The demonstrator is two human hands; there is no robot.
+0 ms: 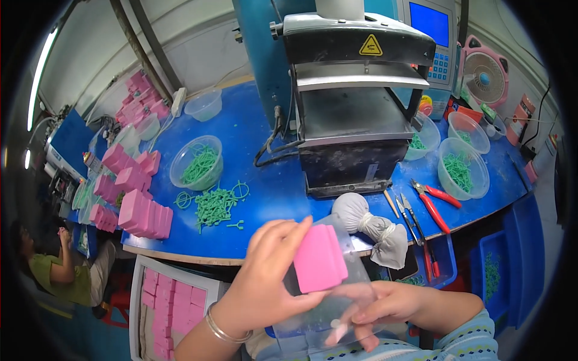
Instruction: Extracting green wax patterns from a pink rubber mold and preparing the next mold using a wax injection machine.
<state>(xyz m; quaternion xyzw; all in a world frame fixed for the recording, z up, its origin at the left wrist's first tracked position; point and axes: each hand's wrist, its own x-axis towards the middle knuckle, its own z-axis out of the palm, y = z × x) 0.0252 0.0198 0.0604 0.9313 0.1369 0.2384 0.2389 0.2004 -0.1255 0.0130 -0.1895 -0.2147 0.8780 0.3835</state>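
My left hand (274, 271) is closed round a pink block (319, 259) with a stepped edge, holding it up in front of the table's near edge. Behind and below the block is a piece of clear plastic (310, 319); whether it is a bag or a stiff sheet I cannot tell. My right hand (373, 310) grips the clear plastic low down, its fingers bent and partly seen through it. A small whitish spot shows by its fingertips. Just beyond the block lies a grey cloth bundle (388, 240) tied with string.
A press (355, 114) stands on the blue table (265, 156). Green plastic pieces (217, 207) lie left of it, near a bowl (180, 162). Pink blocks (141, 216) stack at far left; more fill a crate (208, 289). Red-handled pliers (432, 210) lie right. Another person (60, 277) sits far left.
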